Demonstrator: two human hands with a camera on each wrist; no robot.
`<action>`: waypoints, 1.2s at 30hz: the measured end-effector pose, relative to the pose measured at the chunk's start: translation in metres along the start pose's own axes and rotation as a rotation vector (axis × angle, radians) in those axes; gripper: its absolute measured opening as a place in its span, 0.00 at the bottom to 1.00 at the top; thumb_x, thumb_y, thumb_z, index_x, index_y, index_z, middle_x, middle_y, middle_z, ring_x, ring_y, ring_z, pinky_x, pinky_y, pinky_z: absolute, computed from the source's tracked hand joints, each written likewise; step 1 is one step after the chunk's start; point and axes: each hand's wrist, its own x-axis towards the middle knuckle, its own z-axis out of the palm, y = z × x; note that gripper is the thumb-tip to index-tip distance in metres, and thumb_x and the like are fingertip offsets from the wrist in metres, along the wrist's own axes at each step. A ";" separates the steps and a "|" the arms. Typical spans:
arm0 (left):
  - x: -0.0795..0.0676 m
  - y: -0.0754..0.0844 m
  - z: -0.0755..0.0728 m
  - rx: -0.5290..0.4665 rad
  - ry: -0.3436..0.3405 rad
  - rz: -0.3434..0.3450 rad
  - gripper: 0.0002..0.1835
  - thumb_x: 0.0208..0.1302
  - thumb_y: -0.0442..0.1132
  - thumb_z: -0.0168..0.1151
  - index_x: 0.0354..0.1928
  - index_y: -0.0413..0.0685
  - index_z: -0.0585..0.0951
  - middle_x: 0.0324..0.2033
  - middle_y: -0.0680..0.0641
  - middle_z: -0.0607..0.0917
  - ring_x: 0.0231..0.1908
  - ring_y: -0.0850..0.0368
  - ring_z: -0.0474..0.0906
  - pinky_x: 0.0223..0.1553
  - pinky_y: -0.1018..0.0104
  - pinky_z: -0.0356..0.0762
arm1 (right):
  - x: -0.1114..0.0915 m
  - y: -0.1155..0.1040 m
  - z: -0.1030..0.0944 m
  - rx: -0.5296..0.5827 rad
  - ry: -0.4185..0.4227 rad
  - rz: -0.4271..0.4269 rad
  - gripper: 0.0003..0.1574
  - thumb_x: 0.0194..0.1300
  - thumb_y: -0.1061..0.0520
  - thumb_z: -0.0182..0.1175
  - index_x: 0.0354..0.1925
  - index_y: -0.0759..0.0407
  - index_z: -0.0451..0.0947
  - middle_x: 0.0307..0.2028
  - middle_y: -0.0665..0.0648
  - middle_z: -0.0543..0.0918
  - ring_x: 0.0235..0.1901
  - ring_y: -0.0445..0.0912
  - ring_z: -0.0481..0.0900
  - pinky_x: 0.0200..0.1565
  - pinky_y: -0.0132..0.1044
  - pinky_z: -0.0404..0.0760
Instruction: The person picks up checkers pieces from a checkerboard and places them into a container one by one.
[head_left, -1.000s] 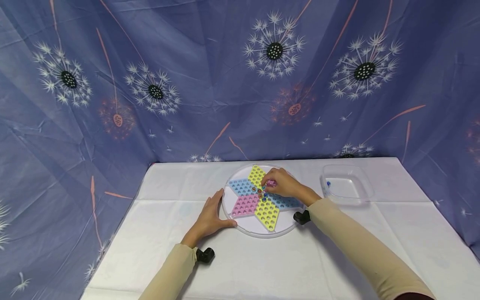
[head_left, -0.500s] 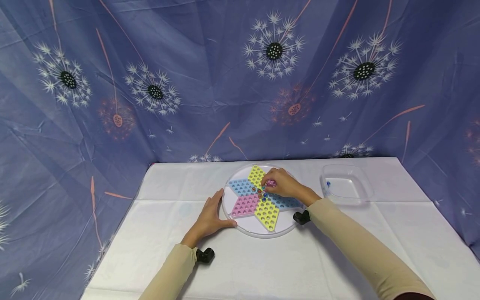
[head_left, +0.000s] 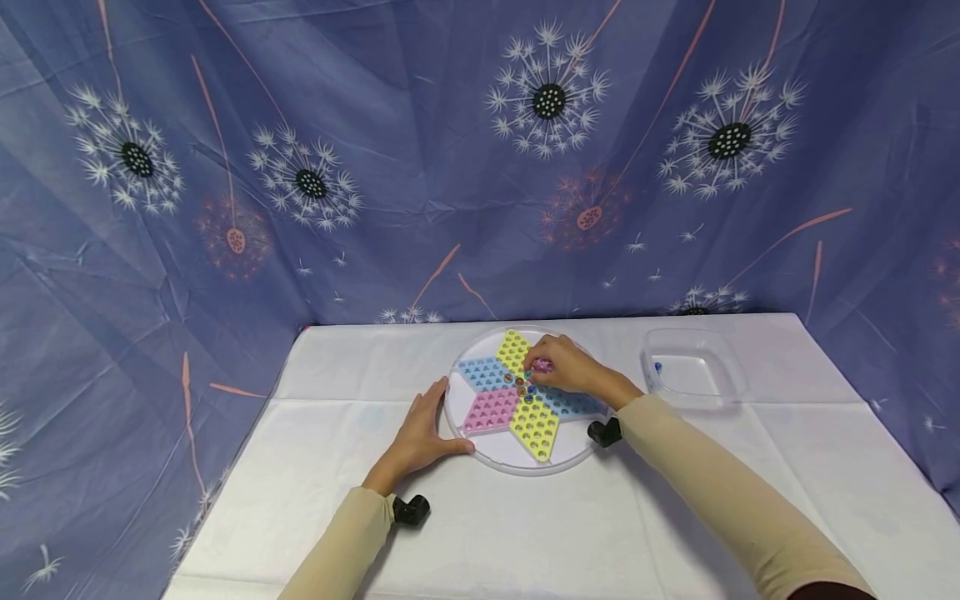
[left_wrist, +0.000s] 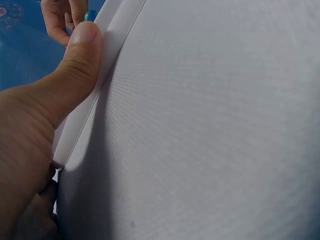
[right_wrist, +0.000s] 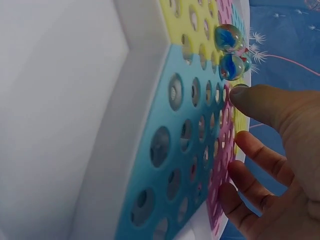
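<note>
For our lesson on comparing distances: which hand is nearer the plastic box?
Right. The right hand is over the board, left of the box; the left hand touches the board's edge, farther left.

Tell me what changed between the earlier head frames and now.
Nothing visibly moved, was gripped or released. The left hand stays against the edge of the round white plastic board, the right hand over it; the small round blue marble stays in the clear plastic box.

Board (head_left: 534,429) reachable from front (marbles (right_wrist: 231,67) obstruct centre).
</note>
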 end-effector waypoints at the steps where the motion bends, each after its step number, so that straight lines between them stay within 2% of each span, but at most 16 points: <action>1: 0.000 0.000 0.000 0.001 -0.001 0.000 0.69 0.43 0.57 0.85 0.82 0.44 0.53 0.79 0.39 0.56 0.79 0.41 0.46 0.80 0.47 0.40 | 0.000 -0.001 -0.001 0.002 -0.002 -0.005 0.07 0.65 0.56 0.72 0.43 0.50 0.89 0.48 0.55 0.84 0.52 0.55 0.75 0.60 0.57 0.73; 6: 0.000 0.001 0.000 0.008 -0.003 -0.006 0.69 0.43 0.58 0.85 0.82 0.44 0.53 0.79 0.39 0.56 0.79 0.40 0.46 0.80 0.47 0.40 | -0.002 -0.005 -0.009 0.023 -0.010 -0.043 0.08 0.64 0.57 0.73 0.43 0.54 0.88 0.45 0.56 0.84 0.50 0.55 0.77 0.57 0.55 0.75; 10: 0.000 0.001 0.000 0.008 -0.002 -0.004 0.69 0.43 0.58 0.85 0.82 0.44 0.53 0.79 0.39 0.56 0.79 0.40 0.46 0.80 0.47 0.40 | -0.004 -0.006 -0.015 0.043 -0.013 -0.078 0.09 0.65 0.60 0.72 0.44 0.57 0.87 0.43 0.58 0.84 0.45 0.55 0.79 0.51 0.50 0.80; 13: 0.000 0.002 0.000 0.003 0.000 -0.006 0.69 0.43 0.58 0.85 0.82 0.44 0.53 0.79 0.39 0.56 0.79 0.40 0.46 0.80 0.46 0.41 | -0.005 -0.007 -0.021 0.056 -0.012 -0.086 0.09 0.66 0.62 0.70 0.45 0.58 0.86 0.43 0.60 0.84 0.42 0.56 0.80 0.46 0.48 0.82; 20: 0.000 0.001 -0.001 0.000 -0.003 -0.012 0.69 0.43 0.57 0.85 0.82 0.44 0.53 0.79 0.39 0.56 0.79 0.40 0.45 0.80 0.46 0.40 | -0.007 -0.010 -0.034 0.058 -0.015 -0.068 0.11 0.67 0.62 0.69 0.48 0.61 0.86 0.48 0.61 0.84 0.41 0.52 0.83 0.43 0.43 0.85; 25: 0.001 0.000 -0.001 0.006 -0.002 0.002 0.69 0.43 0.57 0.85 0.81 0.43 0.52 0.79 0.38 0.56 0.79 0.41 0.47 0.80 0.47 0.39 | -0.007 -0.011 -0.041 0.073 0.005 -0.097 0.11 0.67 0.62 0.68 0.48 0.59 0.85 0.51 0.60 0.83 0.40 0.50 0.83 0.41 0.43 0.85; 32: 0.000 -0.001 -0.002 0.016 -0.008 0.010 0.69 0.43 0.57 0.85 0.81 0.42 0.52 0.79 0.39 0.56 0.79 0.42 0.47 0.80 0.49 0.38 | -0.009 -0.012 -0.049 0.075 0.016 -0.105 0.11 0.68 0.62 0.68 0.48 0.53 0.85 0.48 0.58 0.82 0.40 0.52 0.83 0.41 0.43 0.85; 36: 0.000 -0.001 -0.001 0.017 -0.007 0.009 0.69 0.43 0.57 0.85 0.81 0.42 0.52 0.79 0.39 0.57 0.79 0.43 0.47 0.80 0.49 0.38 | -0.009 -0.011 -0.050 0.071 0.015 -0.103 0.11 0.68 0.61 0.68 0.48 0.55 0.85 0.47 0.58 0.82 0.40 0.52 0.83 0.40 0.43 0.85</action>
